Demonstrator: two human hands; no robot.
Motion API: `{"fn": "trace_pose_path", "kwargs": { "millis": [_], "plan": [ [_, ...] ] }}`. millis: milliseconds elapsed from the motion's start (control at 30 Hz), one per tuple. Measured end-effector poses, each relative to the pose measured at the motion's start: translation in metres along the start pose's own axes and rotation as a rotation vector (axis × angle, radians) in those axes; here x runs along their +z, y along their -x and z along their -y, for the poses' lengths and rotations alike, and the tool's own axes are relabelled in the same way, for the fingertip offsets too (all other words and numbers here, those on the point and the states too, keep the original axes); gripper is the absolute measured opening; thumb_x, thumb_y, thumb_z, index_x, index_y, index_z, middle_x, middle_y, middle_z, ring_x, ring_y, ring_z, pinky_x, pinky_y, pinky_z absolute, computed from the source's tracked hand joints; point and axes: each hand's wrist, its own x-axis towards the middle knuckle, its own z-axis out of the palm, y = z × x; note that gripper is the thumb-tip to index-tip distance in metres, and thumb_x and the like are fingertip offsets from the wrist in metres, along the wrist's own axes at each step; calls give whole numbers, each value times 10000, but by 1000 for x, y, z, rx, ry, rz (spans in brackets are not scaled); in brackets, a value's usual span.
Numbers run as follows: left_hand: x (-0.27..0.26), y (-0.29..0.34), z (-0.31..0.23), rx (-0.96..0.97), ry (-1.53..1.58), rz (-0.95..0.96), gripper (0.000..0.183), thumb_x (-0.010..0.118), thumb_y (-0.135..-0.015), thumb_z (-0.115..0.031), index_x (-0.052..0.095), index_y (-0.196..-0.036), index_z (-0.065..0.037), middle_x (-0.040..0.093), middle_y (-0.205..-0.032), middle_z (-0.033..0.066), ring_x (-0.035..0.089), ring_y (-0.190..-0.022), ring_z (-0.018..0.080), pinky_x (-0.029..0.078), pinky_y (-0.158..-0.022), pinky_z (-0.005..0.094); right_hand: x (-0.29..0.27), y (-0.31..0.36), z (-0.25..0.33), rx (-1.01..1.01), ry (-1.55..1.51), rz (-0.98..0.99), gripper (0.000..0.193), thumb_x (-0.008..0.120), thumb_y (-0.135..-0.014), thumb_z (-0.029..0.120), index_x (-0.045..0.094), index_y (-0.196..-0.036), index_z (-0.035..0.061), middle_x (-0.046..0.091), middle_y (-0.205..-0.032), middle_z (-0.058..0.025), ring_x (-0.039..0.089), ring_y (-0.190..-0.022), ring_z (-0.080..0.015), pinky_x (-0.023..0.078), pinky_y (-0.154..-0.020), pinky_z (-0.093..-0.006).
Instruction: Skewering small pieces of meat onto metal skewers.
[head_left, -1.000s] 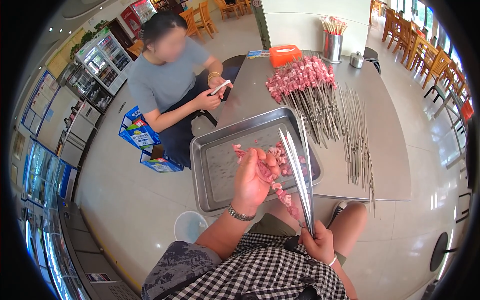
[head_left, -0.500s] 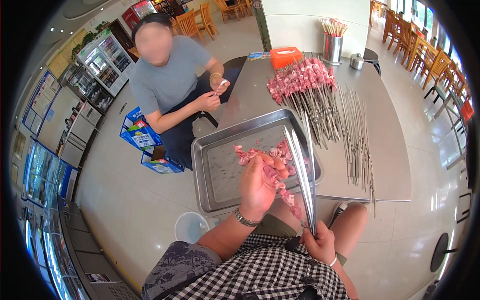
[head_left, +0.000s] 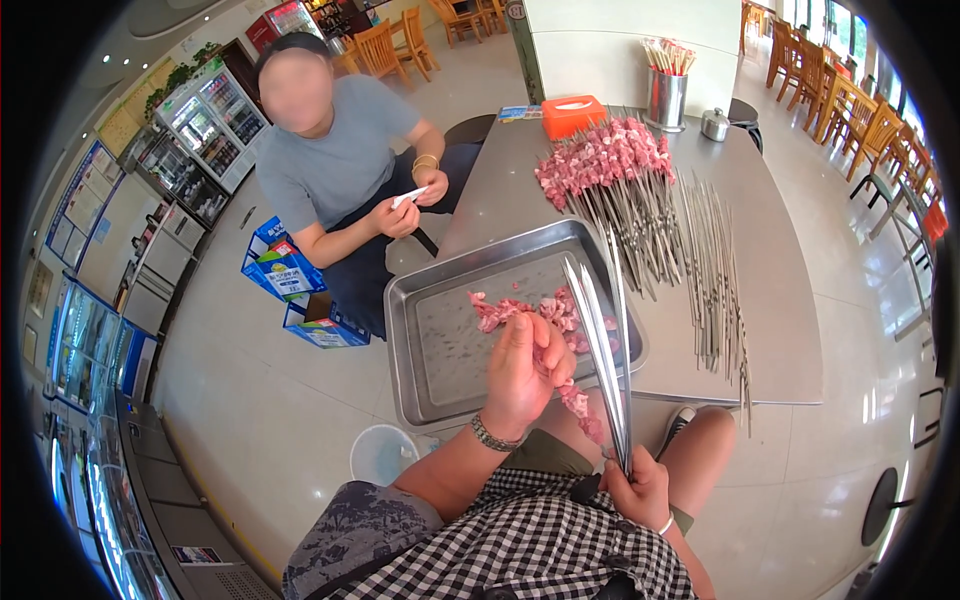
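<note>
My left hand (head_left: 522, 375), a bracelet on its wrist, is curled in front of the metal tray (head_left: 395, 340), its fingers closed on raw meat that they mostly cover. A strand of pink meat pieces (head_left: 580, 408) slants from those fingers down toward my right hand, apparently on a skewer. My right hand (head_left: 640, 487) grips the lower ends of a fan of flat metal skewers (head_left: 606, 370), whose tips point up over the tray. Loose raw meat (head_left: 490, 312) lies in the tray behind my left hand.
Many meat-loaded skewers (head_left: 605, 160) are heaped on the steel table (head_left: 775, 330), with bare skewers (head_left: 712, 280) beside them. Behind stand an orange tissue box (head_left: 573, 117) and a steel canister (head_left: 667, 98). A seated person (head_left: 340, 150) holds something white. A bucket (head_left: 383, 455) stands below the tray.
My left fingers have curled further over the meat, hiding more of it. My right hand and its skewers stay nearly still. The other person's hands have shifted, showing more of the white thing.
</note>
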Motion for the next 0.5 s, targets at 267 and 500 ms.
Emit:
{"fn": "trace_pose_path", "kwargs": {
  "millis": [267,500],
  "plan": [
    [3,0,6,29,-100,-21,370,323,-979,-401,402,-764,-110,412,-595,12,395,-484,140,359,-502,288,1,0,1,2,-9,-14,87,580,-835,60,575,-913,23,611,-571,-29,600,-511,-96,453,-466,-236],
    [11,-1,18,163,-267,-130,404,299,-985,-373,420,-734,-80,478,-624,56,494,-566,173,422,-563,298,1,-4,6,10,2,-29,87,578,-837,65,578,-914,25,606,-568,-28,599,-513,-96,451,-468,-234]
  ]
}}
